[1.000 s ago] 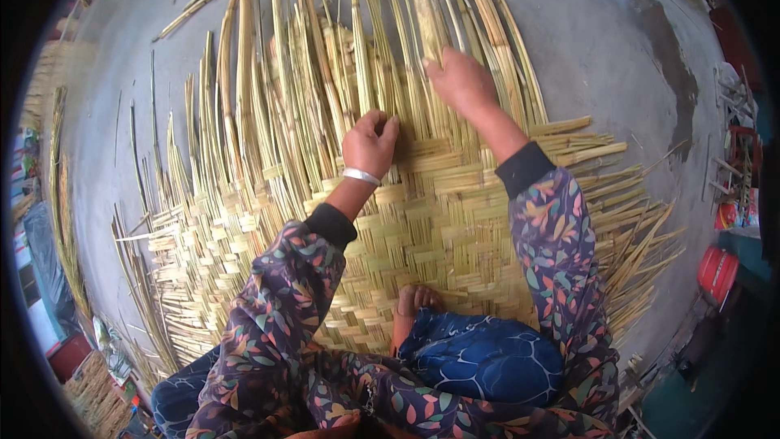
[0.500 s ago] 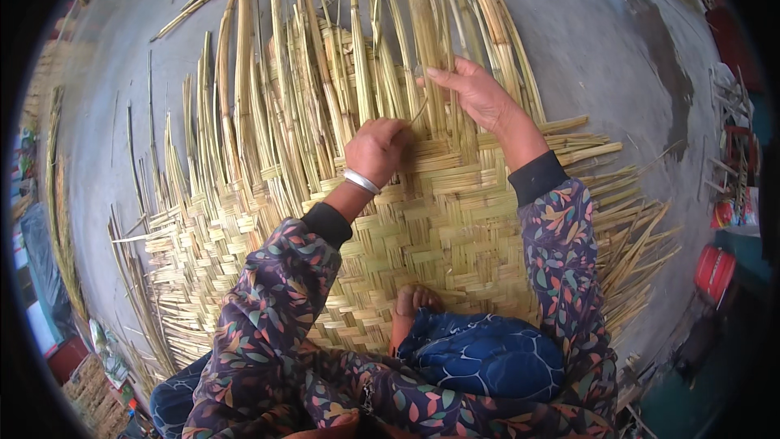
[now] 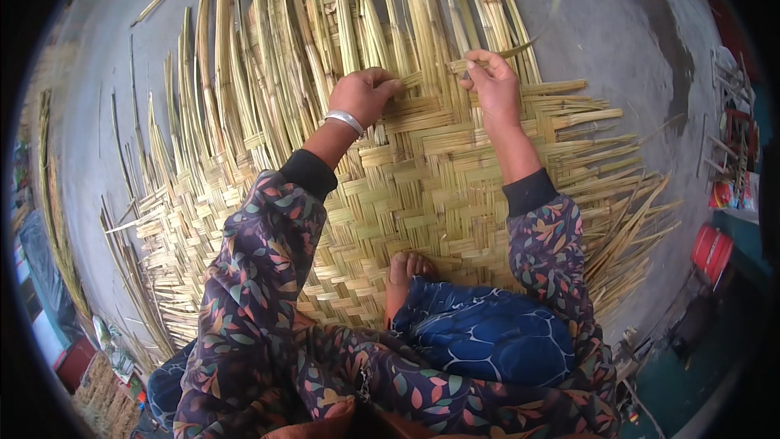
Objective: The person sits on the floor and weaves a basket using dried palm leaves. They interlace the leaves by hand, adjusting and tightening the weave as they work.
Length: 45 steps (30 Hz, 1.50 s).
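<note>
A large mat (image 3: 406,195) of flat yellow-green reed strips lies woven under me, with long upright reeds (image 3: 345,24) fanning out from its far edge. Across those reeds runs a thin reed strip (image 3: 457,67). My left hand (image 3: 362,99), a silver bangle on its wrist, pinches the strip's left part close to the weave's edge. The thumb and fingers of my right hand (image 3: 496,88) close on its right part, and the curved tip sticks out past them. Between my hands the strip passes partly behind a wide bundle of upright reeds.
My bare foot (image 3: 405,270) presses on the mat near my blue-clad knee (image 3: 487,337). Loose reed ends (image 3: 626,236) spread out at the right. Long stalks (image 3: 61,219) lie at the far left on the grey floor (image 3: 601,41). A red round container (image 3: 712,254) stands at the right.
My right hand has come out from the upright reeds, moving right and turning, and now grips the strip. My left hand has shifted slightly left. The view has tilted a little.
</note>
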Each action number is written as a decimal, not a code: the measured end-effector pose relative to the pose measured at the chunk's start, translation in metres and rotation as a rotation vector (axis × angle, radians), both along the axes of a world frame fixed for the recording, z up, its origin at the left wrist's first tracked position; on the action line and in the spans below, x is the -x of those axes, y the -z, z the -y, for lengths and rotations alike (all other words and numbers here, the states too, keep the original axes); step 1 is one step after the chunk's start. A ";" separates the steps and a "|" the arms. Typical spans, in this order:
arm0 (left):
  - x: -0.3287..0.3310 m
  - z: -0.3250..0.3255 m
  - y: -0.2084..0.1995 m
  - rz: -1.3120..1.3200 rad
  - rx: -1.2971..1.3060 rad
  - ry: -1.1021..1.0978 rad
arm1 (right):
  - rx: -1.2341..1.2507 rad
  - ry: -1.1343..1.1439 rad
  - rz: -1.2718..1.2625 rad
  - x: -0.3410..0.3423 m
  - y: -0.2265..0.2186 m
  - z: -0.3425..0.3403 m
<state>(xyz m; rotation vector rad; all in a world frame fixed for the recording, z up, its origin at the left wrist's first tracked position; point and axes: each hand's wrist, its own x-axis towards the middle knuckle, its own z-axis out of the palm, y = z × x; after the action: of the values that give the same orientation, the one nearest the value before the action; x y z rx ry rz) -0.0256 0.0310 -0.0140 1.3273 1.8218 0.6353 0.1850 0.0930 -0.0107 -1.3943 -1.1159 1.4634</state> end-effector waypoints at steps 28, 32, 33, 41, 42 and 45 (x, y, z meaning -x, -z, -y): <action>-0.007 0.024 -0.007 -0.618 -0.517 0.555 | 0.033 0.257 -0.158 -0.060 -0.018 0.013; -0.070 0.002 -0.021 -0.292 -0.493 0.454 | 0.110 0.549 -0.622 -0.101 -0.020 -0.017; -0.083 -0.005 -0.019 -0.273 -0.422 0.413 | 0.079 0.558 -0.672 -0.112 -0.017 -0.022; -0.107 -0.042 -0.009 -0.144 -0.121 0.206 | 0.154 0.454 -0.461 -0.102 -0.015 -0.063; -0.108 -0.041 -0.008 -0.154 -0.134 0.190 | 0.152 0.366 -0.435 -0.095 -0.018 -0.069; -0.113 -0.037 -0.009 -0.194 -0.194 0.123 | 0.094 0.074 -0.318 -0.075 -0.016 -0.086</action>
<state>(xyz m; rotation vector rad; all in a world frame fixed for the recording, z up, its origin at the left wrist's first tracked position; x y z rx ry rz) 0.0871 0.0680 -0.0055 1.6670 1.8491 0.6486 0.2604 0.1787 0.0056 -1.1987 -0.7972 1.6326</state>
